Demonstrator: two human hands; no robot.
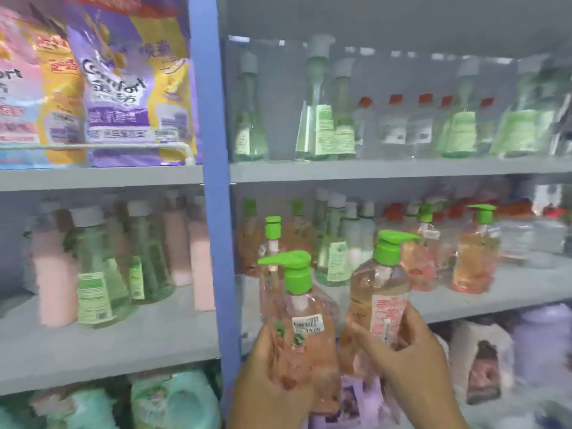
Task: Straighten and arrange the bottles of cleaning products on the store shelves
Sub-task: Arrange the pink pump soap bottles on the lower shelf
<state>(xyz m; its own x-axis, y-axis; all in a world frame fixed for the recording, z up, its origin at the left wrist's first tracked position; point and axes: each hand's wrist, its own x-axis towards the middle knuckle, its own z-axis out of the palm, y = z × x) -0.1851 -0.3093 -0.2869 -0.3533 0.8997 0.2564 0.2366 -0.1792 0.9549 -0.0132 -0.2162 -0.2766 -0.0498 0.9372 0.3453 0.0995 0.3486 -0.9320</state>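
Bottles of pink liquid soap with green pump tops are held out in front of the middle shelf (464,301), one in each hand, lifted clear of the board so they can be turned and set back in line. The left hand (272,376) wraps the lower body of the left bottle (305,311), fingers curled round it from below, with the pump spout pointing left and the price sticker facing out. The right hand (402,342) grips the right bottle (382,292) around its lower half, thumb across the label and fingers curled behind; this bottle leans slightly right, its spout pointing right. The two bottles are just beside each other, not clearly touching.

Behind them, more pink pump bottles (473,261) stand on the same shelf facing different ways, with pale green bottles (334,255) mixed in behind, which is probably why these two were taken up: to regroup like with like. A bare patch of shelf lies directly behind the held pair, seemingly the place for them. The blue upright (213,181) separates this bay from the one on the left.
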